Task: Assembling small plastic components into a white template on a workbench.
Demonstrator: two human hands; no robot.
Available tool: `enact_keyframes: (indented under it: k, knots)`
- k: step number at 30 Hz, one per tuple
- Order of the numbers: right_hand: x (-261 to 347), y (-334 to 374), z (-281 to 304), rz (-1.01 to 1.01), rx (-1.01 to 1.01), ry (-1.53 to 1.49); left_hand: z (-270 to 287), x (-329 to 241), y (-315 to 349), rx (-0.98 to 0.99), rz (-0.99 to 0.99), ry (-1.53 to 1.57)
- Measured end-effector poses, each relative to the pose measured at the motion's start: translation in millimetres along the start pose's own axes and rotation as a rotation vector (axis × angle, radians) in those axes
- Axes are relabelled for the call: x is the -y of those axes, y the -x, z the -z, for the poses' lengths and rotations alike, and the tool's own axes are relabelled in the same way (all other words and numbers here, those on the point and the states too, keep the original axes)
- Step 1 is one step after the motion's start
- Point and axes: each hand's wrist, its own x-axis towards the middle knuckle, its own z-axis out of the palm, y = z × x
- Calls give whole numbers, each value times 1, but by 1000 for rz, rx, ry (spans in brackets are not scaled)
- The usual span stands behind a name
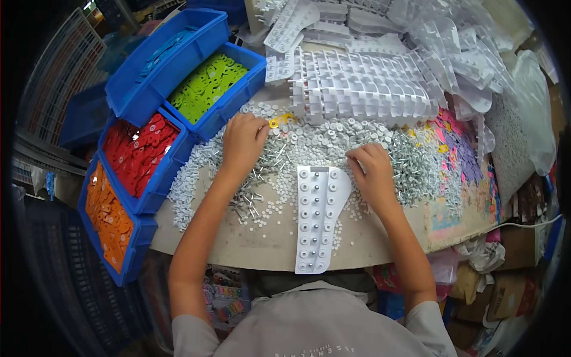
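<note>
Left fingers (260,125): bent inward at the far side of the loose parts, just beside a yellow piece (281,121); whether they pinch anything cannot be told from this view.
Right fingers (359,156): curled over the parts just beyond the upper right corner of the white panel; their tips are too small to tell whether they grasp something.
White panel (322,223): lies face up on the table (250,253), between the two forearms, its narrower end at the near edge; two columns of round sockets flank a middle column of shiny metal studs.
Loose parts: white caps (342,127) spread beyond the panel, silver pins (410,169) heaped to the right of the right hand, more pins below the left hand, and tiny white discs scattered around the panel.
Blue bins (205,128): grouped on the left, holding green pieces (208,86), red pieces (140,152), orange pieces (107,217) and blue pieces (166,53); the bin with the blue pieces sits partly over the green one.
Far side: a rack-like row of white toothed parts (363,86), with more white mouldings heaped behind.
Right side: purple pieces (467,152) and pink pieces (446,127) mixed near a clear bag (505,143) of small grains.
</note>
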Motion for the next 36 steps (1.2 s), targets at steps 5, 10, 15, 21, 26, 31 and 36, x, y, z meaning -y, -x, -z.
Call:
enact_keyframes:
  k: [5,10,15,21,26,31,36]
  knots:
    - [-11,-7,-20,36,32,50,42,-61,31,61,372,636]
    - [-8,-1,-19,7,19,55,77,-106,87,325,416,878]
    - [39,37,29,-206,101,-224,87,-125,137,476,575,993]
    - [97,100,65,-213,485,-466,86,-138,175,445,325,791]
    - [110,127,48,-279,530,-517,74,-146,184,392,303,745]
    - [115,134,39,-202,436,-398,70,-145,192,341,324,737]
    - [112,155,25,-104,257,-317,71,-148,191,148,-73,350]
